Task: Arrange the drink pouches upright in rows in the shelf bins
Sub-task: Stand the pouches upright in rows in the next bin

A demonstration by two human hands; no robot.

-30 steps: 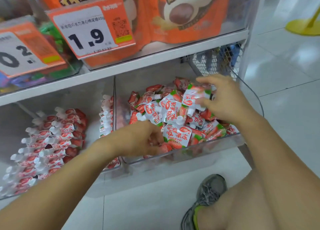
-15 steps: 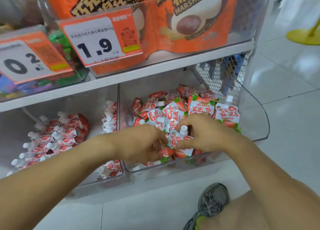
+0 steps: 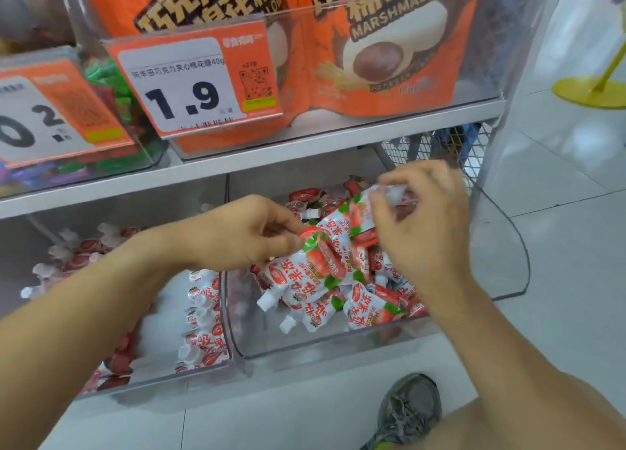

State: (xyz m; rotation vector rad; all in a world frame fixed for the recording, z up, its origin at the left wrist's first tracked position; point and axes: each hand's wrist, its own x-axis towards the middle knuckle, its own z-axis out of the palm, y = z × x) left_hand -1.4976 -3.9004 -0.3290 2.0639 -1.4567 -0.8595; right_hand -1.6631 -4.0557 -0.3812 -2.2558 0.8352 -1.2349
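White and red strawberry drink pouches (image 3: 369, 309) with white spouts lie jumbled in the clear right-hand bin (image 3: 338, 343) on the lower shelf. My left hand (image 3: 244, 234) pinches the bottom edge of one pouch (image 3: 305, 273), which hangs spout down over the pile. My right hand (image 3: 423, 226) pinches another pouch (image 3: 359, 219) by its spout end, lifted above the heap. The clear left-hand bin (image 3: 159, 378) holds pouches (image 3: 203, 317) standing in rows.
The shelf edge (image 3: 288, 151) above carries orange marshmallow bags (image 3: 382, 60) and orange price tags (image 3: 193, 83). A wire mesh panel (image 3: 440, 148) stands behind the right bin. My shoe (image 3: 406, 412) and knee are on the white tiled floor below. A yellow stand base (image 3: 592, 92) sits far right.
Both hands have risen from the front of the pile. The left now lifts a pouch spout down, and the right has moved up and back with another pouch.
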